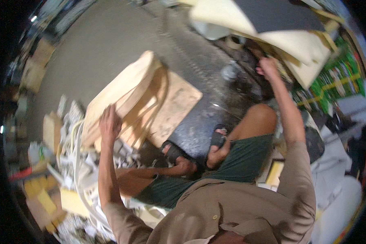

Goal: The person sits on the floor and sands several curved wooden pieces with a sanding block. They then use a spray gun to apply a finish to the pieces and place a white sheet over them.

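A pale, curved wooden frame [124, 83], like a seat or backrest with a rounded top, leans tilted in front of me on the left. My left hand [111, 123] is closed over its near edge. Beneath and beside the frame is a flat wooden board [182, 95] on the floor. Reached far forward to the right, my right hand [268, 67] has its fingers curled, close to a cream foam sheet [301, 46] with dark fabric on it. Blur hides what those fingers hold, if anything.
Left of me lies a heap of white strips and scraps [79, 162], with yellow foam pieces [75, 201] nearby. A roll of tape [235, 42] and a clear plastic item [229, 72] sit ahead. Green packaging [337, 79] stands at the right. My sandalled feet [177, 154] are between.
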